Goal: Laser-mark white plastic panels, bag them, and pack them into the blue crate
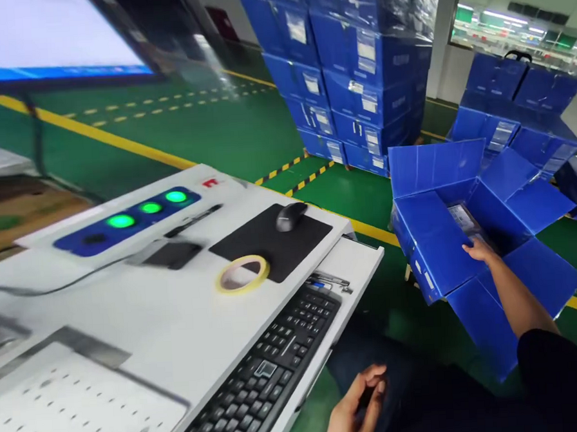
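My right hand (482, 251) reaches over the near wall of an open blue box (429, 234), its flaps folded outward. A packed item with a white label, apparently in clear wrap (461, 217), lies inside, right beside the fingers. Some of these fingers are hidden, and whether they grip the item is unclear. My left hand (359, 406) hovers above my lap, near the edge of the keyboard tray (356, 273). Its fingers are loosely bent, a gap showing between thumb and fingertips, with nothing visible in them. The black keyboard (276, 352) lies to its left.
On the white desk (143, 307) are a yellow tape roll (243, 274), a mouse (291, 216) on a black pad (241, 234) and a blue panel with green lights (129, 221). Stacked blue boxes (353, 77) rise behind. A monitor (57, 41) stands upper left.
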Demonstrator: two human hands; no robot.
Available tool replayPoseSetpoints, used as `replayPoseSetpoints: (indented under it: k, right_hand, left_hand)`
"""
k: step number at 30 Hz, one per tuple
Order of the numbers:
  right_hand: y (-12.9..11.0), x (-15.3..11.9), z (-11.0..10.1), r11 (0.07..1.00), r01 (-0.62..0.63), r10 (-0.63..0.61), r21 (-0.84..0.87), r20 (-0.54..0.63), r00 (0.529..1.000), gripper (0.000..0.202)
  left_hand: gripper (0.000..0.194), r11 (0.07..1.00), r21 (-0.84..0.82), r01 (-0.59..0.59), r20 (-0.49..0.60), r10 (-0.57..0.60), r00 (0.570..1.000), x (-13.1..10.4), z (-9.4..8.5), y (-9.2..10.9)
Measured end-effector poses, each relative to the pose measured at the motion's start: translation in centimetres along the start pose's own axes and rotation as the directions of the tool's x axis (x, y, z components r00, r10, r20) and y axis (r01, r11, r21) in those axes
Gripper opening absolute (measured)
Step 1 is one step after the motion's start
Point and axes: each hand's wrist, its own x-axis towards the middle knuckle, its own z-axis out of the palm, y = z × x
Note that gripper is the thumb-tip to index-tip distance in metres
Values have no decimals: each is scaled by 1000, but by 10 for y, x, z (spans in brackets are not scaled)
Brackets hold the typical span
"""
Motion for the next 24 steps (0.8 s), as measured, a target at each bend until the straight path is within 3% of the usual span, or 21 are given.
replayPoseSetpoints:
  k: [5,7,8,10,12,13,14,15,16,18,21,22,24]
  right_hand:
    - [0,-20,-77,971,206,-204,124,-27,979,33]
    - [-18,-44,-89,908,345,-359,237,17,933,35]
    - [-31,-58,-87,850,426,-463,311,53,885,36]
    - [-62,-89,-65,570,665,-784,482,77,615,40]
    - [-92,-117,-28,343,783,-922,519,27,386,51]
    - [-105,-127,-7,295,791,-944,536,38,327,55]
    - [-114,-135,14,288,785,-948,548,46,315,51]
    - [-121,-139,32,292,773,-945,564,47,323,48]
    - [-124,-139,47,328,717,-925,616,53,377,41]
    - [-125,-125,66,430,508,-820,746,87,566,25]
    - [-115,-79,72,534,161,-508,830,162,846,14]
    - [-109,-62,71,556,107,-397,824,151,905,18]
    - [-97,-34,66,576,39,-217,816,107,970,28]
  left_hand:
    - [42,996,74,-46,28,44,999,27,8,16]
    - [42,990,97,-104,6,104,995,40,14,35]
    - [43,983,122,-140,-14,143,990,46,17,46]
    - [47,957,191,-217,-52,230,972,58,25,66]
    - [50,919,266,-292,-58,318,946,68,32,80]
    - [51,899,304,-316,-54,347,936,72,34,84]
    - [50,884,342,-320,-51,358,932,75,35,86]
    - [47,874,378,-306,-53,350,935,78,36,87]
    - [44,870,407,-279,-57,330,942,80,36,85]
    - [40,872,435,-226,-66,281,957,82,35,80]
    - [35,874,426,-233,-44,277,960,82,35,71]
    - [34,872,424,-244,-40,287,957,82,36,69]
    - [32,867,426,-260,-45,307,951,82,37,68]
